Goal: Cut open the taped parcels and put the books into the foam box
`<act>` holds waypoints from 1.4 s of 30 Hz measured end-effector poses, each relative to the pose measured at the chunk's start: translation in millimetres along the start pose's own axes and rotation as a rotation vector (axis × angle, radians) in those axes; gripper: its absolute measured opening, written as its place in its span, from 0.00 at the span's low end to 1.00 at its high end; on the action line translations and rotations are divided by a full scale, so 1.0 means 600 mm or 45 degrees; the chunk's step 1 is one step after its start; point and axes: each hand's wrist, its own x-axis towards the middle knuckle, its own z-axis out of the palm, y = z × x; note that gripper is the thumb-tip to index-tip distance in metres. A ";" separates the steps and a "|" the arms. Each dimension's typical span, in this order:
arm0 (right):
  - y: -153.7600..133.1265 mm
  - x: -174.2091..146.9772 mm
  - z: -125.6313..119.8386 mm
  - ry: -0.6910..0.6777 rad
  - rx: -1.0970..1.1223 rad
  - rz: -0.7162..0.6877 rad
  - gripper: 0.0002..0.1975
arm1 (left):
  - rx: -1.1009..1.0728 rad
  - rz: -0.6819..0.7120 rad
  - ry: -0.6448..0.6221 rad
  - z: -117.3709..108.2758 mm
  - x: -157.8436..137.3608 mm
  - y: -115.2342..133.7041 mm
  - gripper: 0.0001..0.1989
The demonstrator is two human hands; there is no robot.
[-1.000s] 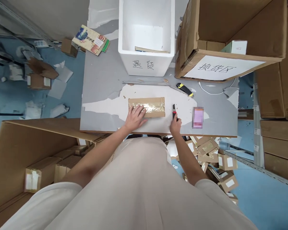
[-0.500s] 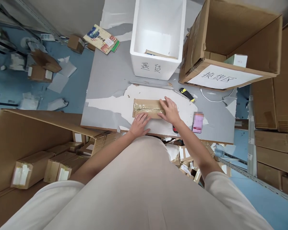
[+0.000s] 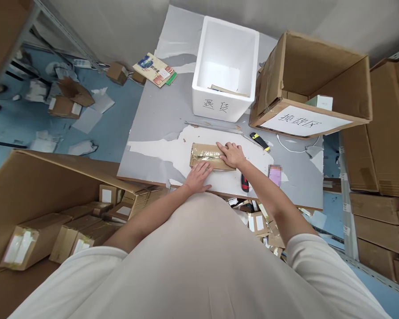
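A small cardboard box (image 3: pixel 202 153) with shiny clear tape along its top lies on the table, its long side across my view. My left hand (image 3: pixel 198 176) rests at its near left edge, fingers stretched out against the box and thumb apart on the table. Over the right part of the box is my right hand (image 3: pixel 232 155), its fingers bent on the top and far edge, gripping it. Just right of the box lies a red and black tool (image 3: pixel 244 182), kind unclear. A yellow and black box cutter (image 3: pixel 259 141) lies farther back.
Behind stand a white foam box (image 3: pixel 226 106) and a large open carton (image 3: pixel 310 119), both labelled by hand. Books (image 3: pixel 154 71) lie at the back left, a phone (image 3: pixel 275 174) at the right. A big carton of parcels (image 3: pixel 66 161) flanks the table's left front.
The view has tilted, so the table sits lower in the picture. My right hand has shifted its fingers on the box top, and the red and black tool is now more exposed.
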 end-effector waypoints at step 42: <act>0.006 -0.123 0.007 0.113 0.178 -0.154 0.30 | 0.015 0.068 -0.018 -0.091 0.016 -0.132 0.47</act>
